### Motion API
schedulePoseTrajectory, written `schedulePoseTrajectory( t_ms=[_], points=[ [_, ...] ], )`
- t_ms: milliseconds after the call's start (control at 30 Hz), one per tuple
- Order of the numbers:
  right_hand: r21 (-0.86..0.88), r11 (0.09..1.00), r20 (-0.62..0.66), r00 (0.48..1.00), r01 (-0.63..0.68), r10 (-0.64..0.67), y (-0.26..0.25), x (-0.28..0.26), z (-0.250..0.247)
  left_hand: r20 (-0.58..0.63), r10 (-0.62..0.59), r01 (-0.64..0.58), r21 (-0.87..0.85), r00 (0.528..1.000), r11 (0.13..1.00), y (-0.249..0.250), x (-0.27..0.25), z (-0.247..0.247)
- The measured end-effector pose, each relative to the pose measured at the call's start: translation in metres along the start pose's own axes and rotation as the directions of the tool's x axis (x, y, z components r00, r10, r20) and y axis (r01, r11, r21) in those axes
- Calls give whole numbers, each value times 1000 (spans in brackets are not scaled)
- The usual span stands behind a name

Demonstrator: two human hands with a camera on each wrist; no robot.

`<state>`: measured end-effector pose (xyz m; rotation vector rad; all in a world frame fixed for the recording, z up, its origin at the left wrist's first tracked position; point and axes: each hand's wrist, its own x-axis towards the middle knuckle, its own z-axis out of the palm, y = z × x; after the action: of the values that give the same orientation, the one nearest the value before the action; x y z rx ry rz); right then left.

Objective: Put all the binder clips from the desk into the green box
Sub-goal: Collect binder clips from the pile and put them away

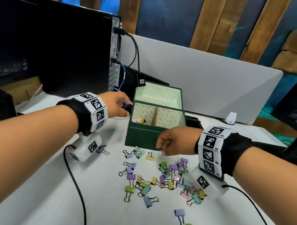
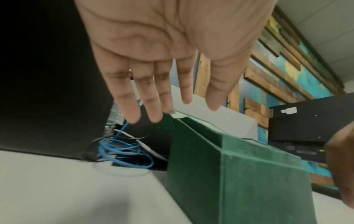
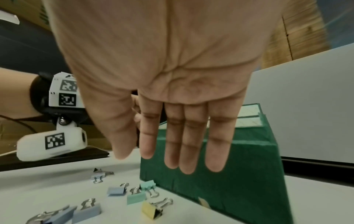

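At the far left stands a black computer tower [image 1: 70,48], with a coil of blue cable [image 2: 124,153] on the desk [image 1: 37,182] beside it. The left hand [image 1: 115,105] hovers just left of the green box [image 1: 142,136]; the left wrist view shows its fingers [image 2: 145,94] straight and spread, holding nothing. The box sits open in the middle of the desk, its lid raised behind, and a few binder clips [image 1: 139,120] lie in its left compartment. The right hand [image 1: 175,140] hangs in front of the box's near right corner, above the desk; in the right wrist view its fingers [image 3: 188,136] are straight and empty. Near of the box, loose clips [image 1: 163,178] in pastel colours lie scattered across the desk, thickest toward the right below the right wrist.
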<state>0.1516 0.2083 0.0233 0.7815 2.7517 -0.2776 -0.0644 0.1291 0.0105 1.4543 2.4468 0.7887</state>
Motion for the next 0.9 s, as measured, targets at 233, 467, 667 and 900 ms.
schedulePoseTrajectory(
  t_ms=[233, 467, 667, 900],
  points=[
    [-119, 985, 111, 987, 126, -113, -34, 30, 11, 263, -310, 245, 251, 914, 936, -34, -33, -4],
    [-104, 989, 234, 969, 105, -79, -54, 44, 20, 426, -202, -32, 481, 882, 876, -23, -42, 28],
    [-167, 965, 224, 961, 204, -165, -49, 33, 28, 468, -104, -176, 517, 878, 838, -15, -44, 38],
    [-218, 948, 130, 970, 232, -207, -37, 21, 38, 499, -3, -242, 425, 866, 872, -9, -51, 49]
  ],
)
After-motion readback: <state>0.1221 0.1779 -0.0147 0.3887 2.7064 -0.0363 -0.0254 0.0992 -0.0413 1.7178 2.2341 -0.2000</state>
